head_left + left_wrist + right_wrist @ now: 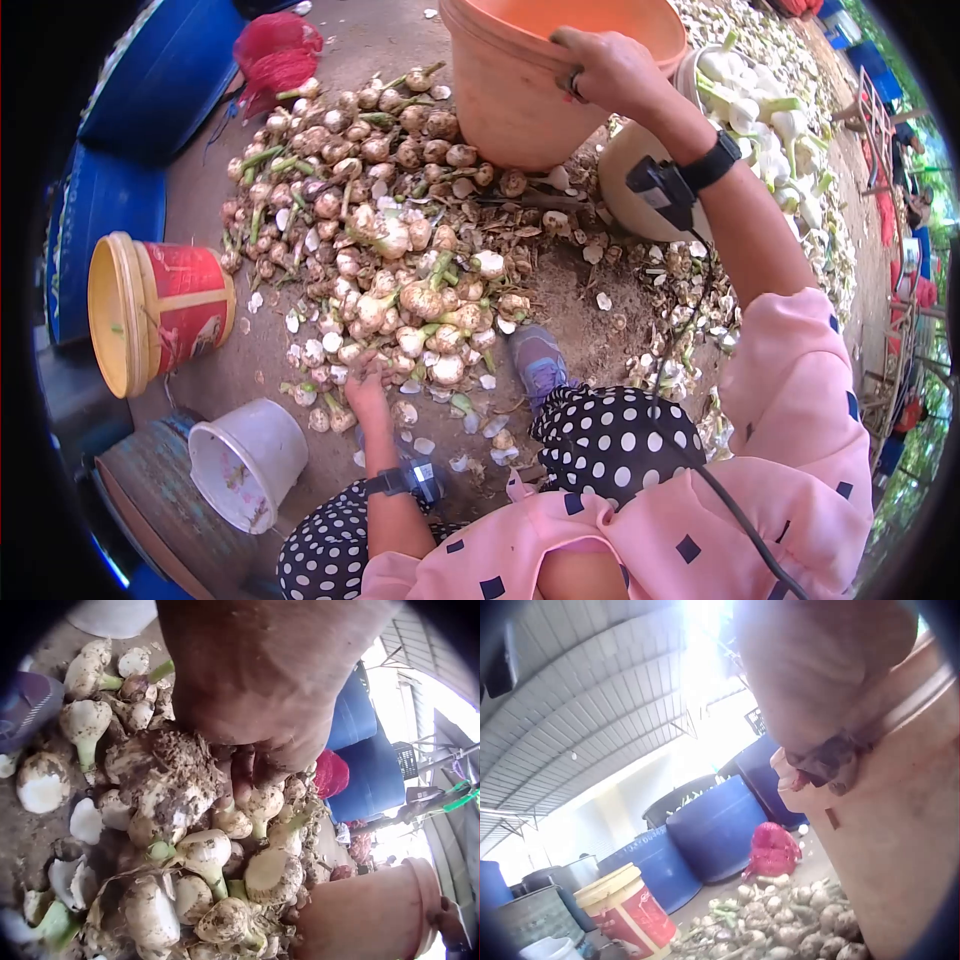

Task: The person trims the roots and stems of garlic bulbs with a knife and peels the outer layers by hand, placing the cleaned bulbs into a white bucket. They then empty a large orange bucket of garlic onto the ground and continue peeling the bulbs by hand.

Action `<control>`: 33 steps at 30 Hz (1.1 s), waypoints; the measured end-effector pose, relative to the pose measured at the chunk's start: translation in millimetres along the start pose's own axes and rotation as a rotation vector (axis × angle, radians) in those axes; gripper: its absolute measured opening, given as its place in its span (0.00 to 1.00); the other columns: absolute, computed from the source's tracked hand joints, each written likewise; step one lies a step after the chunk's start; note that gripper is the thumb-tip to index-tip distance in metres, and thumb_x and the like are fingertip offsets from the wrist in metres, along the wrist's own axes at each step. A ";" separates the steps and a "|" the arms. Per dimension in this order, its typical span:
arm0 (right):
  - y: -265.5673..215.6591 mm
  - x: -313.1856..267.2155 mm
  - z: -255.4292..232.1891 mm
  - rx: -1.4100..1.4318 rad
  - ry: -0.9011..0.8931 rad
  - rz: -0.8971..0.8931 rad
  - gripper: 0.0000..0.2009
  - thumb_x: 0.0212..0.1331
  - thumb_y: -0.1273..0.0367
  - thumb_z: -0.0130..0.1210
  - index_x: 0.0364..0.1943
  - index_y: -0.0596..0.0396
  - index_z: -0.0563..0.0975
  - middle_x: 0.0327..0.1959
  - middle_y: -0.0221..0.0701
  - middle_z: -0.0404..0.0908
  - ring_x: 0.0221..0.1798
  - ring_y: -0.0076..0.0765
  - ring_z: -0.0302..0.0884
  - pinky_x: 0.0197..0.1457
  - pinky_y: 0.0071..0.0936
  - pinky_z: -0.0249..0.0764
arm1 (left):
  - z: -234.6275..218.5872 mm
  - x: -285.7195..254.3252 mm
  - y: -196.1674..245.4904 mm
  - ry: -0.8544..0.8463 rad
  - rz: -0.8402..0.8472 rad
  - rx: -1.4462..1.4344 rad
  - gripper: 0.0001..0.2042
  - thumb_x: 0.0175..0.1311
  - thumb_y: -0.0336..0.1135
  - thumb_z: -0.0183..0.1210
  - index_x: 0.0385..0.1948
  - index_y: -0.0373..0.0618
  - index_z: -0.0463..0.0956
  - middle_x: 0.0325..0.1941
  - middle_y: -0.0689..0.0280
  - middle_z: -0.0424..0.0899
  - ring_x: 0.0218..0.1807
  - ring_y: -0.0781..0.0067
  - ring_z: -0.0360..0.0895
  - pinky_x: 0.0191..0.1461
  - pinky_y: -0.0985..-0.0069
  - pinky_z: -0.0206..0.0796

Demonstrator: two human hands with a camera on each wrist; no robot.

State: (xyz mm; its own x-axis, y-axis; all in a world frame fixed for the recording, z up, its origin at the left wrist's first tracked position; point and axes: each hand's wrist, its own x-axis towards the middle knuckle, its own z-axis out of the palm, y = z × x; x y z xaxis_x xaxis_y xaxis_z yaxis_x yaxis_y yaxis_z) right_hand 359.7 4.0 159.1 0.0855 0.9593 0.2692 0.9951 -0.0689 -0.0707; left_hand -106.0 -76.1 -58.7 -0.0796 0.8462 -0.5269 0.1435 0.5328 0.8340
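Note:
My right hand [625, 75] grips the rim of a large orange bucket [520, 110], which stands tilted at the back of a heap of dirty garlic bulbs [370, 240]. In the right wrist view the fingers curl over the rim of the bucket [892, 847]. My left hand [368, 395] reaches down to the near edge of the heap, and in the left wrist view the hand [255, 697] has its fingers bent down among the bulbs [274, 874]. A clod of soil and roots [169, 776] lies beside those fingers; whether they hold a bulb is hidden.
A red and yellow bucket [190, 305] and a white bucket [250, 465] stand on the left. Blue tubs [120, 200] and a red net bag [278, 60] are behind. Cleaner garlic [775, 130] fills a container at the right. A shoe [540, 365] is near the heap.

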 end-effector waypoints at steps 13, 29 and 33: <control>66.5 -117.2 260.9 0.238 -0.253 0.366 0.17 0.44 0.69 0.61 0.43 0.46 0.78 0.36 0.40 0.81 0.44 0.49 0.78 0.44 0.43 0.74 | 2.9 10.5 13.5 0.053 -0.057 0.119 0.09 0.64 0.25 0.51 0.44 0.37 0.74 0.31 0.65 0.78 0.28 0.79 0.74 0.30 0.83 0.69; 32.4 -123.8 263.7 0.418 -0.207 0.412 0.21 0.44 0.74 0.56 0.48 0.50 0.71 0.49 0.44 0.75 0.47 0.55 0.75 0.46 0.45 0.73 | 3.1 -13.8 9.3 0.000 -0.034 0.143 0.09 0.62 0.25 0.52 0.43 0.36 0.74 0.32 0.67 0.77 0.29 0.80 0.72 0.34 0.84 0.64; 30.7 -120.2 265.0 0.394 -0.127 0.597 0.19 0.43 0.73 0.57 0.45 0.52 0.71 0.50 0.44 0.71 0.48 0.57 0.73 0.48 0.45 0.72 | -11.0 -24.7 2.5 -0.023 -0.013 0.198 0.09 0.63 0.24 0.50 0.43 0.36 0.74 0.32 0.68 0.76 0.30 0.80 0.71 0.36 0.83 0.64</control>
State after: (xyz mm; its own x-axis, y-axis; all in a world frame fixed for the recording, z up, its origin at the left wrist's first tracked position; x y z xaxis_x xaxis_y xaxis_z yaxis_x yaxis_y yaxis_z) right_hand 366.9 -40.9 -129.9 0.5781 0.8152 -0.0352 0.6869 -0.5095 -0.5183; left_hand -114.5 -95.6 -41.8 -0.0602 0.8377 -0.5428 0.3340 0.5294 0.7799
